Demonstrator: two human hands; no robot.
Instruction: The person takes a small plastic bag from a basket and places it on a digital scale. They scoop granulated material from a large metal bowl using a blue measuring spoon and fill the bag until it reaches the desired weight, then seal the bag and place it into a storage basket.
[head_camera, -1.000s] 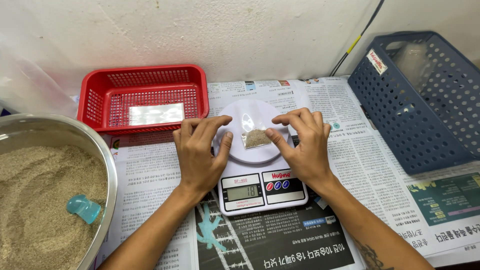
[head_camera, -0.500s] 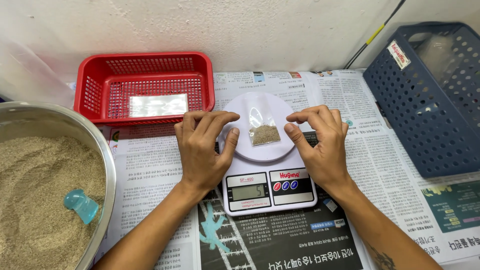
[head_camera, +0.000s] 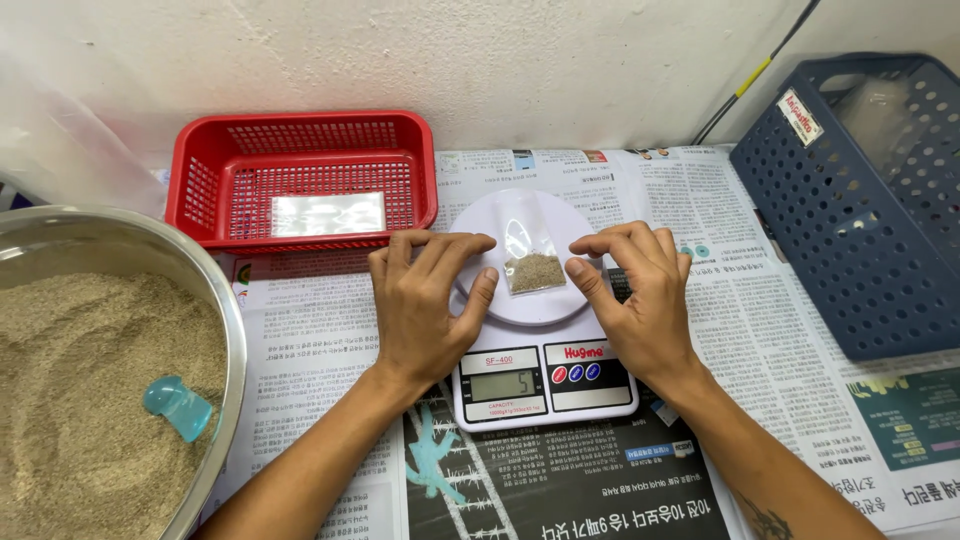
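Weighing: head view, one small clear bag (head_camera: 533, 262) of tan grain lies flat on the round white pan of the scale (head_camera: 543, 380).
Left hand (head_camera: 425, 300): open, fingers loosely curled, thumb on the pan's left rim; grips nothing; fingertips just beside the bag, apart from it as far as I can tell.
Right hand (head_camera: 640, 300): open, fingers bent toward the bag's right edge, thumb low by the pan rim; holds nothing; contact with the bag cannot be told.
Bag: middle of the pan, between the two hands, lower part filled, upper part empty and shiny.
Scale: on the newspaper (head_camera: 320, 350) covering the surface; display lit, figure showing.
Step (judgement): bag looks set down for a reading, both hands bracketing it.
Next move (judgement): would call for hands clear of the pan so the reading settles, then a pinch on the bag's empty top to lift it.
Red basket (head_camera: 300, 135): behind left, one flat clear packet (head_camera: 327, 213) inside.
Bowl (head_camera: 225, 310): far left, metal, full of the same grain, blue scoop (head_camera: 178, 408) half buried.
Blue basket (head_camera: 850, 240): right, well apart, contents unclear.
Count: bags on pan one; scales one; baskets two; bowls one; scoops one; hands two.
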